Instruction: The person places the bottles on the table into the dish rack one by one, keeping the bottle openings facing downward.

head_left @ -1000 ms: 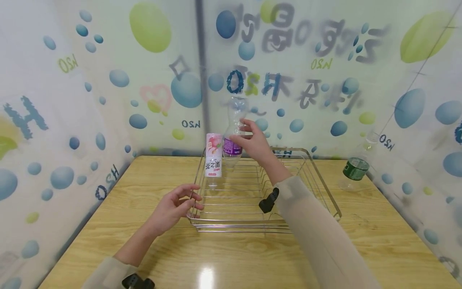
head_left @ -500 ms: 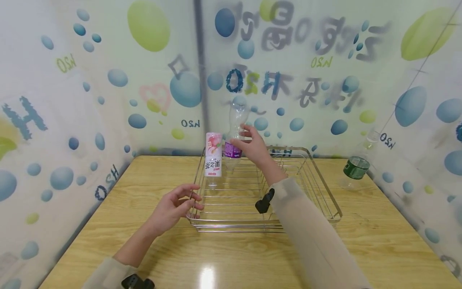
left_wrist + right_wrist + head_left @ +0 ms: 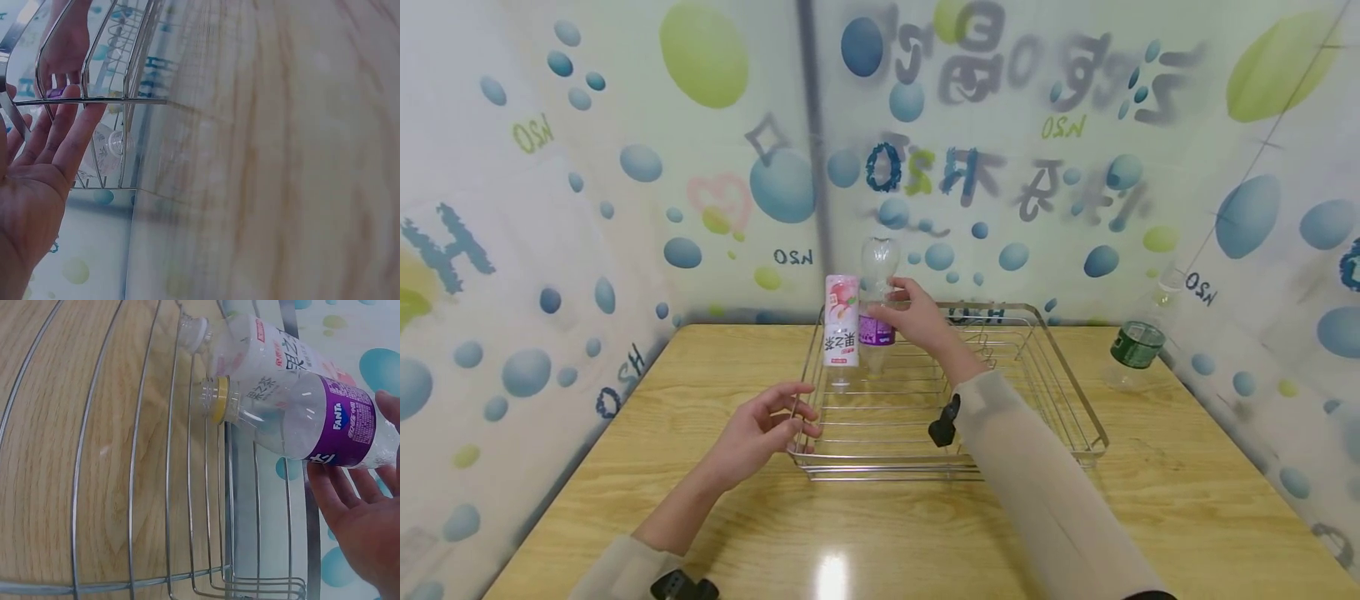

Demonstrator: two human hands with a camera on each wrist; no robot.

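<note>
My right hand (image 3: 917,319) holds a clear plastic bottle (image 3: 876,332) with a purple Fanta label, gripping it around the label. The bottle is upside down, its yellow-ringed neck (image 3: 220,400) pointing at the wires of the metal dish rack (image 3: 880,457). Close at its left, a pink-and-white labelled tea bottle (image 3: 842,325) stands in the rack, also neck down. My left hand (image 3: 760,433) rests against the rack's left side; the left wrist view shows its fingers (image 3: 72,147) nearly straight, reaching across the wires.
On the wooden table (image 3: 700,542), a clear bottle with a green label (image 3: 1137,344) stands upright to the right of the rack. Patterned curtain walls (image 3: 737,167) enclose the back and both sides. Wire dividers (image 3: 992,342) run through the rack's right half.
My right hand has lowered the Fanta bottle and brought it slightly left, closer to the tea bottle. The left hand keeps its place at the rack.
</note>
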